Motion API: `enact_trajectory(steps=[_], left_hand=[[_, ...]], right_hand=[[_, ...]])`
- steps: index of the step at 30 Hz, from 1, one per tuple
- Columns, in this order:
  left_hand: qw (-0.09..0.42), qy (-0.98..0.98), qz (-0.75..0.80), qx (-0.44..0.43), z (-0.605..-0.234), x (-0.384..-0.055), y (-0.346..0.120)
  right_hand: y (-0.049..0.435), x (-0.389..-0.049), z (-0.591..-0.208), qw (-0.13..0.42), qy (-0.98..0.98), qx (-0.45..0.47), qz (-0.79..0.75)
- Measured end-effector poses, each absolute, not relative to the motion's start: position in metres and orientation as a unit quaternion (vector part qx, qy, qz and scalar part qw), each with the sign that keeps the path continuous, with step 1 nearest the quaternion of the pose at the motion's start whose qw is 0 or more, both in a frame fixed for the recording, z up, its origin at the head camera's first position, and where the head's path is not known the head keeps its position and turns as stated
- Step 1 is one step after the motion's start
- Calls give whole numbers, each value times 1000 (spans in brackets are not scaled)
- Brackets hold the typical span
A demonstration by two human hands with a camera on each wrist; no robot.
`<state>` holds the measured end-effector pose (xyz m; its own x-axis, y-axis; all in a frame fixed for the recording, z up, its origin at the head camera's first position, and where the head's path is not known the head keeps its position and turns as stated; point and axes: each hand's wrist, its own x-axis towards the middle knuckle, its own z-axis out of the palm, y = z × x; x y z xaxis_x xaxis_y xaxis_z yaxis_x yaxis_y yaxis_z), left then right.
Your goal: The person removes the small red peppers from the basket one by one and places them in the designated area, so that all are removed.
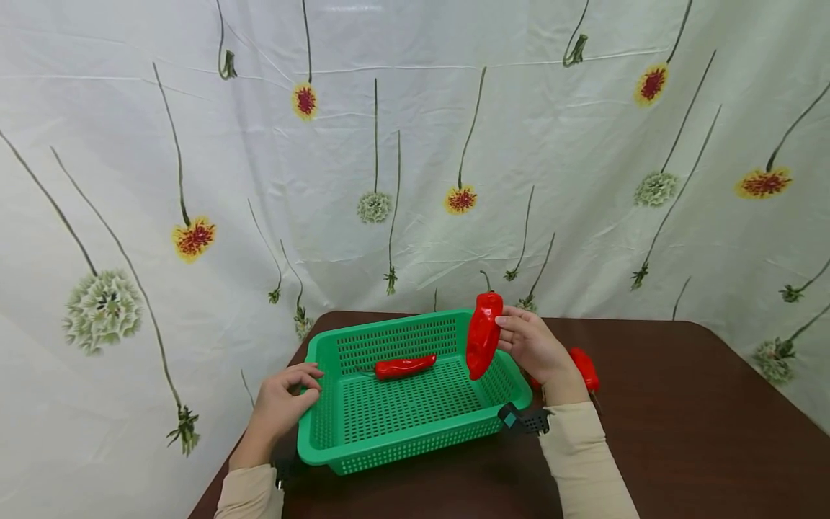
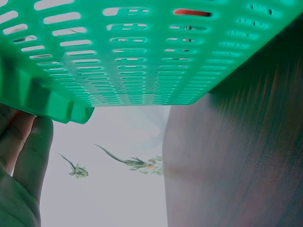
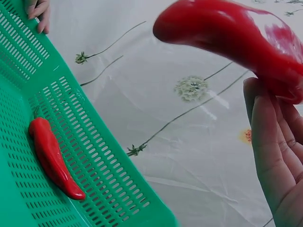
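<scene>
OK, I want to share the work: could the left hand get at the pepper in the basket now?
Probably yes. The left hand is at the rim of the green basket, nothing covers the lying pepper, and the right hand holds another pepper toward the opposite end, seemingly clear.

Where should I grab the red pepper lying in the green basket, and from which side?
Likely best around the middle of the red pepper, from above, gripping across its long body. Uncovered on top, it lies lengthwise near the far wall of the green basket, which could crowd a reach from behind; its stem looks too thin.
</scene>
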<state>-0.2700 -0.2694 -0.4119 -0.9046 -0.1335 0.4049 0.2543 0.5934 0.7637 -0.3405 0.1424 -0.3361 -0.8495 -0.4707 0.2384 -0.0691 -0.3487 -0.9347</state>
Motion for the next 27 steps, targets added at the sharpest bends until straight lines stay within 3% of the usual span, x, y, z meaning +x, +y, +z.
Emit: enact_trajectory(steps=[27], left_hand=[[228, -867, -441, -35, -413, -271, -268]], right_hand=[[156, -341, -336, 116, 559, -228, -789]])
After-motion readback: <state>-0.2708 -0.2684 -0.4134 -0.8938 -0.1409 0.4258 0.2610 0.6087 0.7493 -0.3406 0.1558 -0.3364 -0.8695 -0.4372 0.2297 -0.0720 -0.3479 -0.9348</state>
